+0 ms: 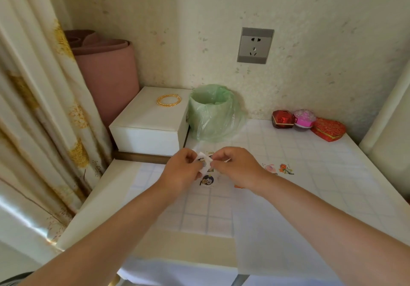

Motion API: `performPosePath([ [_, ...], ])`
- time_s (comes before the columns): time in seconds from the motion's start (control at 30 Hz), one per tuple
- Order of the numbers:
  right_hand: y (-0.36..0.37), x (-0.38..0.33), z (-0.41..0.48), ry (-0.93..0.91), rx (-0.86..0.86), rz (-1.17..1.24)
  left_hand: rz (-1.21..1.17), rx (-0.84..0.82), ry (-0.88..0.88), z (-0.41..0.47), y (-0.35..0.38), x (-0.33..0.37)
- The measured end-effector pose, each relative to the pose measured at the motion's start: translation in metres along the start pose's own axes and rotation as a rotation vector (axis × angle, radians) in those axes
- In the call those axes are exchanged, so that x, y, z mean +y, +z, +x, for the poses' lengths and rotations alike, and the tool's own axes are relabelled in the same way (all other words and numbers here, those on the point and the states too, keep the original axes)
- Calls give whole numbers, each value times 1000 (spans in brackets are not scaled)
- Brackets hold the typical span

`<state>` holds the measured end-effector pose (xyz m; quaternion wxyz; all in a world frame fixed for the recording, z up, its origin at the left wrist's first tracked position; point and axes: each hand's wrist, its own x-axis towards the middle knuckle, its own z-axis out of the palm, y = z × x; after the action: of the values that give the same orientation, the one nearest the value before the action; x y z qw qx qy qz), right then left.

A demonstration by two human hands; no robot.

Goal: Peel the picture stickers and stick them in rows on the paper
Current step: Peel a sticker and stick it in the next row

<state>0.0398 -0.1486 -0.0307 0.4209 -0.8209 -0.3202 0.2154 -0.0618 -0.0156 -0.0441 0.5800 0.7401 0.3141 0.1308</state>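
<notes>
Sticker piece [205,162] looks thin, light and floppy, likely to tear if tugged; best lifted at a corner. Left hand [179,170] and right hand [235,165] both pinch it, just in front of the green-lined bin [210,112]; three stuck stickers [207,180] show plainly on the paper [270,237], others half hidden.

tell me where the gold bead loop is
The gold bead loop lies on the white box, back left in the head view, beside the green-lined bin.
</notes>
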Motion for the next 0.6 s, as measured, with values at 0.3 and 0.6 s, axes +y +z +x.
performPosePath([
  [0.3, -36, -8, -14, 18, 18, 149, 95, -214, -9, -13, 6, 31],
  [0.6, -53, -8, -16, 67, 66, 260, 6, -165, 6, -1, 13, 58],
])
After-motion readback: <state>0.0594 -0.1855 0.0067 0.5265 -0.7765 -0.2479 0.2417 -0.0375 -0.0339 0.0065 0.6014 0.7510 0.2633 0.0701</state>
